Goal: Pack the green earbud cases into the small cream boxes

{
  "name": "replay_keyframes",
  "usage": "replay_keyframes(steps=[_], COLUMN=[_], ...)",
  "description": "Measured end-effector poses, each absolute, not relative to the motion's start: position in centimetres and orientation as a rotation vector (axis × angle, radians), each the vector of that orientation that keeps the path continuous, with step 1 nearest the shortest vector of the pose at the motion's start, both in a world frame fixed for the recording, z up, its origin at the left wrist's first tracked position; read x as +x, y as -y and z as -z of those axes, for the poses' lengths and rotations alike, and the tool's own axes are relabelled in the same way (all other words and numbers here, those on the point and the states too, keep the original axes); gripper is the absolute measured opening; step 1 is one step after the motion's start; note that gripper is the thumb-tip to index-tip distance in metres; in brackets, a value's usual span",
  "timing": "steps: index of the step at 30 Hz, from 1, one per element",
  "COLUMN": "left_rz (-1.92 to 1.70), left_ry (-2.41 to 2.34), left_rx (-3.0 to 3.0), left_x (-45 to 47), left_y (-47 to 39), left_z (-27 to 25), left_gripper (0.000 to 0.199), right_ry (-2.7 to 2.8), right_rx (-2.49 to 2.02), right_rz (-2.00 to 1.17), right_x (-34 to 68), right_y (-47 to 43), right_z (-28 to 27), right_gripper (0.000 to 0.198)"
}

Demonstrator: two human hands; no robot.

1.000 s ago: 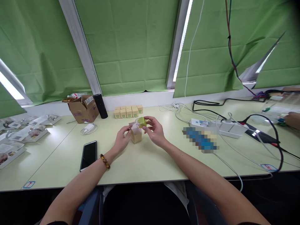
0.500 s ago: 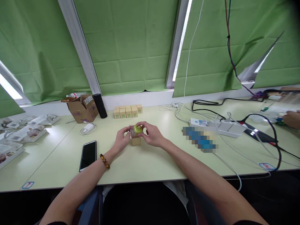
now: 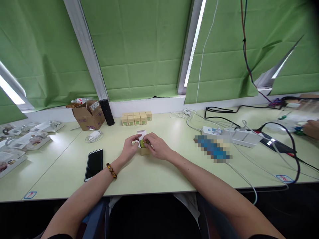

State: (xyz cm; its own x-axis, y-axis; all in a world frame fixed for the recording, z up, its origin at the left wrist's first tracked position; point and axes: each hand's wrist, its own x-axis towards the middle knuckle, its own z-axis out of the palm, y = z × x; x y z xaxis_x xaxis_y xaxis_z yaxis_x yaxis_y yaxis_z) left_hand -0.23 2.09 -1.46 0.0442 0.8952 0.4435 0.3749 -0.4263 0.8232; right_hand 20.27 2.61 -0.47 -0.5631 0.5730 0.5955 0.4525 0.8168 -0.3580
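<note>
A small tan cardboard box (image 3: pixel 145 151) stands upright on the table before me, its white-lined flap raised at the back. My left hand (image 3: pixel 130 148) pinches the box's left side near the open top. At the mouth of the box sits a small shiny green object (image 3: pixel 143 143), partly inside. My right hand (image 3: pixel 159 146) has its fingers closed on that object from the right and covers some of it. What kind of thing it is, I cannot make out.
Several similar small boxes (image 3: pixel 136 119) stand in rows behind. Left are a phone (image 3: pixel 94 165), a white charger (image 3: pixel 94 135), a carton (image 3: pixel 88 116) and a black cylinder (image 3: pixel 106 113). Power strips (image 3: pixel 243 136) and cables lie right. Another person's hand (image 3: pixel 311 128) shows at far right.
The green object has gone down from above the box into its opening, my right hand lowering with it. The box's white inner flap now shows; the clear wrapping around the object is less visible.
</note>
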Motion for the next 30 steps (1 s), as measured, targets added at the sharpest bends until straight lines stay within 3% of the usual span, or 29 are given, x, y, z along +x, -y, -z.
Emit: replay_keyframes(steps=[17,30], left_rz=[-1.398,-1.435], left_ry=[-1.267,-1.181], left_rx=[1.79,1.712], left_x=[-0.3,-0.5], left_y=[-2.0,-2.5], left_z=[1.4,1.4], left_gripper=[0.048,0.03], right_ry=[1.999,1.486], right_rx=[-0.94,-0.956], right_rz=[-0.434,-1.019], right_x=[19.1,20.6], right_y=[-3.5,-6.3], right_z=[1.4,3.3], right_gripper=[0.016,0.032])
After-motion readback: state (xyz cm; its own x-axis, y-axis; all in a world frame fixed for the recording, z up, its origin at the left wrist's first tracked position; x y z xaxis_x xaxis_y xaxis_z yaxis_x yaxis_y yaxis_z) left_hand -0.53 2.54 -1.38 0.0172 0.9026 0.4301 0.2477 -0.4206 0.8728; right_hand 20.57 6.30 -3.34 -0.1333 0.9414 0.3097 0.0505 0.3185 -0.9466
